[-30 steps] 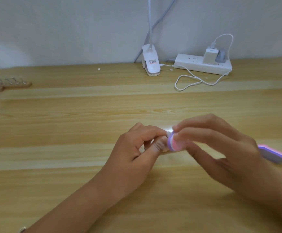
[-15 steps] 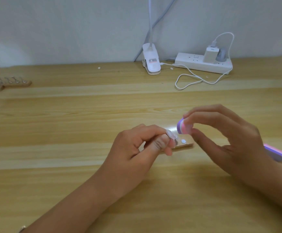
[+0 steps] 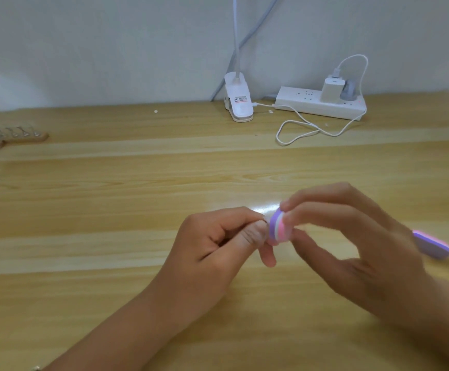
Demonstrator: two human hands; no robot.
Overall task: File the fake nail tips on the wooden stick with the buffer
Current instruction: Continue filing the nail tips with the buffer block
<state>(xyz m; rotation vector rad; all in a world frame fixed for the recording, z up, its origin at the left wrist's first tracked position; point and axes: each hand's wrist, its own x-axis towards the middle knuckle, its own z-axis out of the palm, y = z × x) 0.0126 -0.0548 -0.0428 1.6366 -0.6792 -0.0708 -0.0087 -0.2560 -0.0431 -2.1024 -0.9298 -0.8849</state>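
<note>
My left hand point(image 3: 218, 242) is closed around the wooden stick with the fake nail tips; the stick and its tips are almost wholly hidden under my fingers and the buffer. My right hand point(image 3: 352, 245) pinches the purple, white and pink buffer point(image 3: 279, 228) between thumb and fingers. The buffer's near end presses against the tip of my left thumb and forefinger, where a nail tip is held. The buffer's far end point(image 3: 432, 243) sticks out to the right of my right hand, just above the table.
More wooden sticks with nail tips point(image 3: 11, 136) lie at the far left of the wooden table point(image 3: 110, 210). A white clip lamp base point(image 3: 238, 104), a power strip point(image 3: 322, 103) and a looped white cable point(image 3: 298, 129) stand along the back wall.
Half a second ago the buffer was lifted up and to the right, off the stick. It has come back down and left onto the nail tip in my left hand.
</note>
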